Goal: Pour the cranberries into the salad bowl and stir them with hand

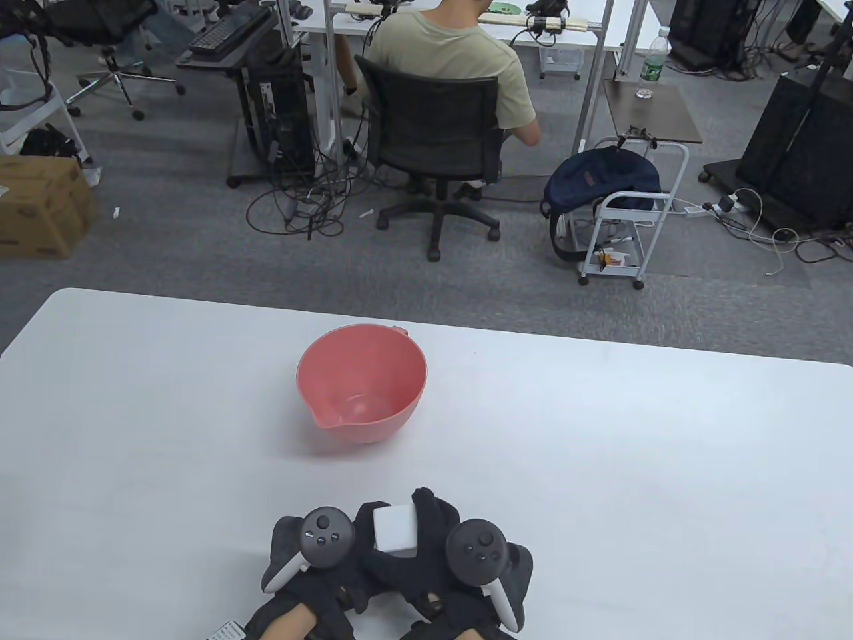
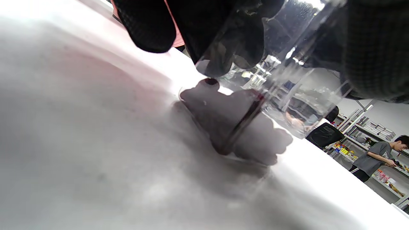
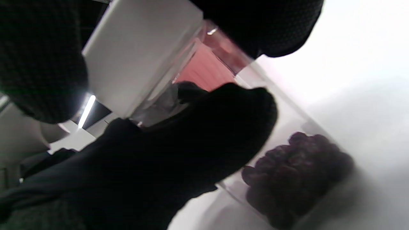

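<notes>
A clear container (image 1: 394, 530) with a white lid (image 3: 140, 60) stands at the table's near edge, between both gloved hands. Dark cranberries (image 3: 297, 172) lie in a clump at its bottom (image 2: 233, 127), which sits at the table surface. My left hand (image 1: 365, 540) wraps the container's body from the left. My right hand (image 1: 436, 527) grips its top, with fingers (image 3: 265, 25) on either side of the lid. The pink salad bowl (image 1: 363, 383) stands empty at the table's middle, well beyond both hands.
The white table (image 1: 633, 467) stretches wide on both sides of the bowl. Beyond its far edge, a person sits in an office chair (image 1: 433, 140) at a desk. A small dark object (image 1: 230, 630) lies at the near edge by my left wrist.
</notes>
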`<state>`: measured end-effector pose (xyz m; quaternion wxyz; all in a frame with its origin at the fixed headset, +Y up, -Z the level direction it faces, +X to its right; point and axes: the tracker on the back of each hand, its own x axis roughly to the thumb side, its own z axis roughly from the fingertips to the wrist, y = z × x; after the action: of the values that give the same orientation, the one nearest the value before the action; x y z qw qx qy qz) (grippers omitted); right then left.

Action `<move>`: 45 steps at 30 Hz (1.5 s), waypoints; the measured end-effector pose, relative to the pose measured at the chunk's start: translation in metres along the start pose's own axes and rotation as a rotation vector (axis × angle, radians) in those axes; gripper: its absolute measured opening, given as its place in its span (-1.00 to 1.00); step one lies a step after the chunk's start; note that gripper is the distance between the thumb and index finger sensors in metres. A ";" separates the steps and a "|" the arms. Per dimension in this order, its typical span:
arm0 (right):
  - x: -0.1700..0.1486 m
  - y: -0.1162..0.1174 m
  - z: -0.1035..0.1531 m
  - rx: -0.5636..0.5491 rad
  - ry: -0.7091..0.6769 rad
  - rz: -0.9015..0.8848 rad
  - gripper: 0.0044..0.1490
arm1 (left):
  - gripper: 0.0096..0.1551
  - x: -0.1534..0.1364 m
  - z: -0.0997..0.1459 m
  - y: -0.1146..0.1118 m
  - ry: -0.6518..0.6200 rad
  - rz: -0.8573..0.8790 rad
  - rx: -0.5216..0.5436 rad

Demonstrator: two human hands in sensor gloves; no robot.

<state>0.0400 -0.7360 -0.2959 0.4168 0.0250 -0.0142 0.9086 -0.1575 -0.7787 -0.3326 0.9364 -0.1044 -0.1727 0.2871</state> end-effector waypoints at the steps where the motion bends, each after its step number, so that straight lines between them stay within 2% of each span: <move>1: 0.003 0.000 0.001 -0.037 -0.022 0.043 0.41 | 0.31 0.001 0.000 0.000 0.004 -0.007 0.004; 4: 0.006 0.000 0.003 -0.079 -0.050 0.084 0.38 | 0.31 0.001 0.001 -0.001 0.014 -0.020 0.017; 8: 0.000 -0.002 -0.001 -0.046 -0.040 -0.026 0.30 | 0.30 -0.001 -0.001 0.000 0.018 0.010 -0.001; 14: -0.005 -0.005 -0.006 0.015 -0.058 -0.075 0.10 | 0.30 -0.002 -0.002 0.000 0.020 0.036 -0.022; 19: -0.013 -0.007 -0.016 0.121 -0.150 -0.080 -0.01 | 0.29 -0.005 -0.004 0.001 0.014 0.067 -0.050; 26: -0.021 -0.011 -0.028 0.330 -0.142 -0.206 -0.24 | 0.29 -0.005 -0.004 0.001 0.013 0.074 -0.059; 30: -0.022 -0.013 -0.028 0.376 -0.155 -0.233 -0.37 | 0.29 -0.005 -0.004 0.001 0.013 0.077 -0.063; 32: -0.021 -0.016 -0.025 0.356 -0.175 -0.241 -0.36 | 0.29 -0.005 -0.004 0.001 0.015 0.075 -0.061; 35: -0.015 -0.024 -0.017 0.213 -0.160 -0.182 0.17 | 0.29 -0.005 -0.004 0.001 0.017 0.067 -0.058; 38: -0.005 -0.028 -0.007 0.019 -0.120 -0.090 0.35 | 0.28 -0.005 -0.003 0.001 0.020 0.059 -0.055; 41: 0.004 -0.025 0.000 -0.077 -0.104 0.050 0.37 | 0.29 -0.006 -0.003 0.001 0.021 0.062 -0.057; 45: 0.011 -0.016 0.003 -0.130 -0.074 0.175 0.29 | 0.29 -0.006 -0.004 0.001 0.024 0.063 -0.066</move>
<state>0.0453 -0.7172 -0.2926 0.3357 0.0302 -0.0906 0.9371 -0.1612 -0.7817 -0.3377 0.9249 -0.1440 -0.1672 0.3095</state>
